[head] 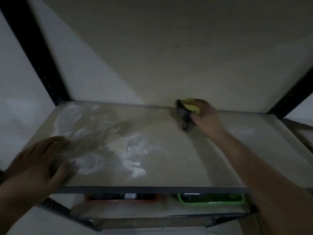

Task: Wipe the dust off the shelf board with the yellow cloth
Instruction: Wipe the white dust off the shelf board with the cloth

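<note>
Right hand (205, 114) squeezes yellow cloth (190, 107) at back of shelf board (169, 150) — left hand (40, 158) flat, fingers spread, on dusty front corner.

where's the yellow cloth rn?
Head view: the yellow cloth is gripped in the right hand, right of centre at the back edge of the shelf board, against the wall, well away from the white dust patches.

Two bare forearms, seemingly sleeveless, left hand (39, 160) and right hand (205, 116) ungloved
</note>
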`<state>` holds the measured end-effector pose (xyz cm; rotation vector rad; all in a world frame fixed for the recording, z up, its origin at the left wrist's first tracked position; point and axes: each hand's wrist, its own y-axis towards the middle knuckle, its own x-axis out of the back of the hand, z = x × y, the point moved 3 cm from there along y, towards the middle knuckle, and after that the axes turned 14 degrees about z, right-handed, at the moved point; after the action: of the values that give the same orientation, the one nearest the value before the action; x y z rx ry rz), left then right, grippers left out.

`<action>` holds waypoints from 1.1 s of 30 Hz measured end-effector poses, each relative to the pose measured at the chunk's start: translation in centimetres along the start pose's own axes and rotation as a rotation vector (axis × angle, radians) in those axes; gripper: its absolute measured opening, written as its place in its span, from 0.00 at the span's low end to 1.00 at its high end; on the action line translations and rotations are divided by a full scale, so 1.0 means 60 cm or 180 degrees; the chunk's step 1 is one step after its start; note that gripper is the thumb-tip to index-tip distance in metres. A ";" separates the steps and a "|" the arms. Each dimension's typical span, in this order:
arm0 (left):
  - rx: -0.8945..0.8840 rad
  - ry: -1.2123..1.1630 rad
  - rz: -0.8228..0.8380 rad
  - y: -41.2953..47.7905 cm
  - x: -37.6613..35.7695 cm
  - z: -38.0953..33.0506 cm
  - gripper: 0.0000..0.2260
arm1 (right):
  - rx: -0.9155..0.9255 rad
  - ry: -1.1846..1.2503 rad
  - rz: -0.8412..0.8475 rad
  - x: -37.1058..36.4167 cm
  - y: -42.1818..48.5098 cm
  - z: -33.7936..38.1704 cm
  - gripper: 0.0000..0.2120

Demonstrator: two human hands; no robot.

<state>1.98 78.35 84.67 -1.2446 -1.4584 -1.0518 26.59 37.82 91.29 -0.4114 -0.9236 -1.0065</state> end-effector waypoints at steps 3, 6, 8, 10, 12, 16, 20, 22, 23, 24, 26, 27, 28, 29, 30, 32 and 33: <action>0.0110 0.0120 -0.0043 0.006 0.014 -0.014 0.30 | -0.1199 -0.0525 -0.0015 0.043 -0.068 -0.107 0.17; 0.0087 0.0108 0.0075 0.003 0.004 -0.012 0.30 | -0.1285 -0.0661 -0.0247 -0.006 -0.115 -0.073 0.22; 0.0040 0.0113 -0.0002 0.002 0.004 -0.016 0.29 | -0.0817 -0.0831 -0.0345 -0.075 -0.122 -0.007 0.26; 0.0031 0.0121 -0.0064 -0.001 0.003 -0.013 0.28 | -0.0575 -0.0715 -0.0128 -0.136 -0.112 0.075 0.27; 0.0061 0.0090 -0.0039 -0.004 0.002 -0.013 0.28 | -0.0259 -0.0458 0.0241 -0.192 -0.103 0.145 0.24; 0.0017 0.0064 -0.0058 -0.005 0.003 -0.015 0.28 | -0.0222 0.0138 0.0354 -0.152 -0.084 0.157 0.20; 0.0026 0.0040 -0.0020 -0.005 0.002 -0.010 0.28 | -0.0966 -0.0235 -0.0005 -0.065 -0.122 0.099 0.21; 0.0032 0.0036 -0.0031 -0.005 0.002 -0.010 0.27 | -0.1047 -0.0026 0.0626 -0.065 -0.160 0.091 0.18; 0.0034 0.0035 -0.0031 -0.005 0.003 -0.011 0.27 | -0.0985 0.0097 0.0957 -0.070 -0.180 0.090 0.21; 0.0023 0.0034 -0.0030 -0.006 0.003 -0.011 0.27 | -0.0906 0.0111 0.1244 -0.077 -0.196 0.093 0.25; 0.0012 -0.0011 -0.0003 -0.007 0.004 -0.011 0.26 | -0.0789 -0.0031 0.1529 -0.087 -0.214 0.108 0.32; 0.0012 -0.0044 0.0003 -0.007 0.005 -0.012 0.26 | -0.0781 -0.0226 0.1611 -0.094 -0.216 0.118 0.33; 0.0018 -0.0090 0.0001 -0.007 0.007 -0.014 0.25 | -0.0806 -0.0399 0.1657 -0.104 -0.213 0.129 0.34; 0.0029 -0.0145 -0.0007 -0.007 0.008 -0.015 0.24 | -0.0823 -0.0468 0.1630 -0.117 -0.209 0.146 0.35; 0.0036 -0.0191 -0.0010 -0.006 0.009 -0.017 0.24 | -0.0816 -0.0461 0.1563 -0.133 -0.203 0.168 0.35; 0.0029 -0.0195 -0.0028 -0.007 0.009 -0.017 0.24 | -0.0643 -0.0346 0.1330 -0.180 -0.184 0.224 0.34; 0.0015 -0.0165 -0.0041 -0.006 0.008 -0.016 0.25 | -0.0524 -0.0266 0.1183 -0.208 -0.169 0.253 0.33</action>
<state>1.70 77.47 85.36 -1.2692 -1.5091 -1.0309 8.10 49.72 88.72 -0.7393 -0.8032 -0.7294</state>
